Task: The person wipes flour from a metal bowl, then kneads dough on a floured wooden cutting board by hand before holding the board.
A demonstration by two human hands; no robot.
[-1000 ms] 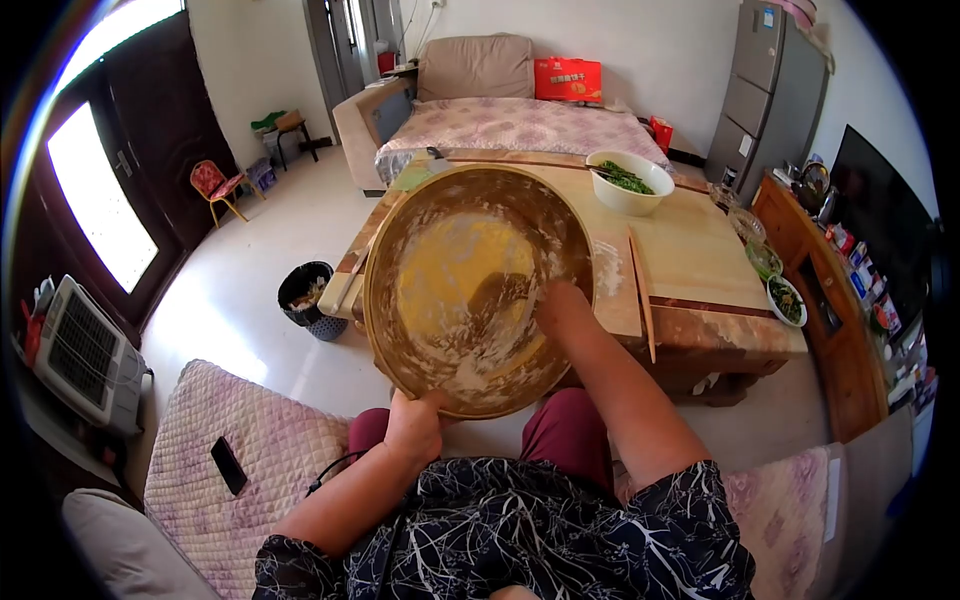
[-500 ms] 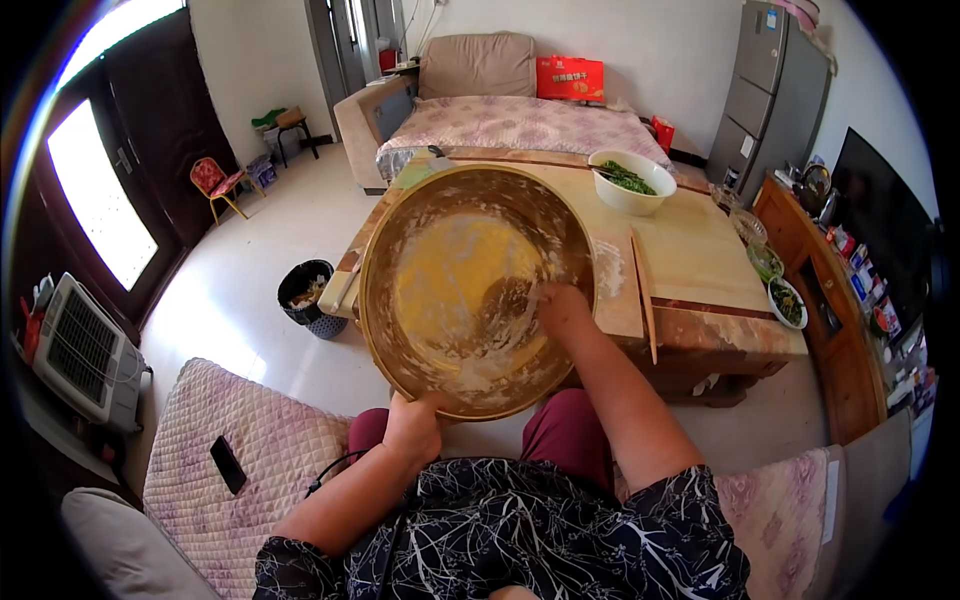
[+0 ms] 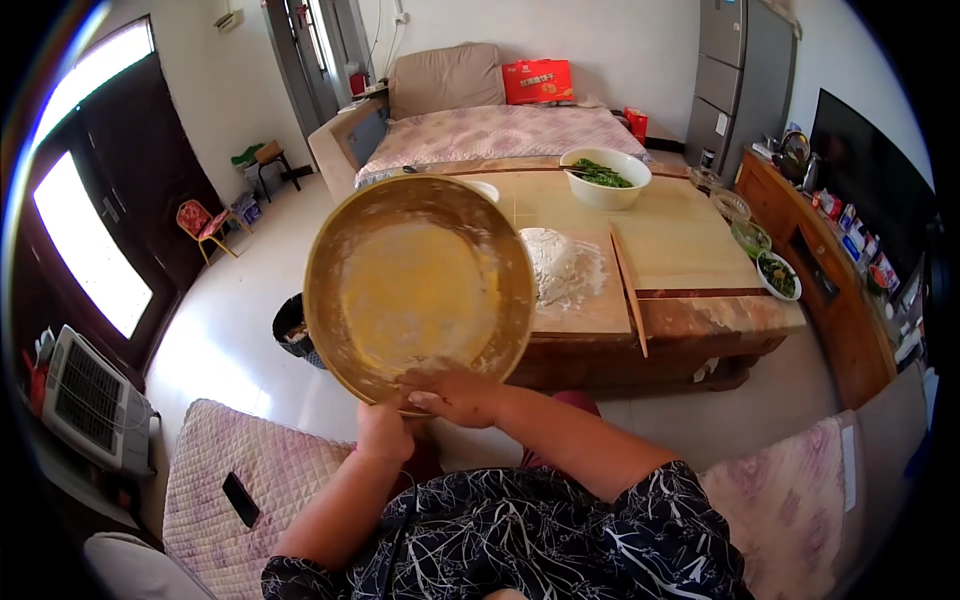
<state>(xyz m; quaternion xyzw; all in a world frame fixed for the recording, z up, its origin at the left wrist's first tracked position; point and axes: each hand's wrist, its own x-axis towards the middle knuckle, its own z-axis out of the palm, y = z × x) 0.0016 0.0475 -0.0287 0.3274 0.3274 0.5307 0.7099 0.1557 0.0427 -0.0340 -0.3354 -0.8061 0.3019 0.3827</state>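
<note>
A large golden metal basin (image 3: 420, 290), dusted with flour inside, is tilted so that its open side faces me. My left hand (image 3: 384, 432) grips its near rim from below, fingers closed around the edge. My right hand (image 3: 455, 395) reaches into the basin just above that rim, its fingers stretched out against the floury inner wall. On the table beyond lies a mound of pale floury dough (image 3: 553, 262) with loose flour around it. A long wooden rolling pin (image 3: 628, 290) rests to the right of the dough.
A white bowl of chopped greens (image 3: 606, 180) stands on the wooden table (image 3: 690, 240), with smaller dishes along its right end. A dark bin (image 3: 296, 330) is on the floor left of the table. A phone (image 3: 240, 499) lies on the quilted seat.
The basin has shifted left, uncovering the dough mound on the table. My right hand has moved from the basin's right inner side to its near rim; my left hand still holds the rim.
</note>
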